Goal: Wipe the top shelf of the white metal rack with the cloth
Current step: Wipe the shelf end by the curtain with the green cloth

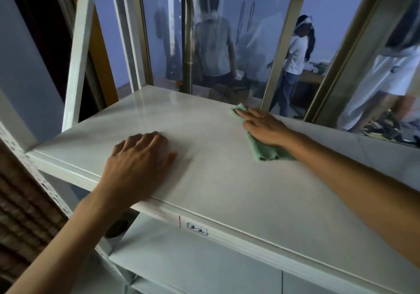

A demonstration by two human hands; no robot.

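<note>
While the left hand braces the shelf, people, seemingly reflected, stand behind.

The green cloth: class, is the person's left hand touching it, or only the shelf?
Apart. The head view shows the left hand flat on the bare top shelf, with open shelf between it and the green cloth under the right hand.
</note>
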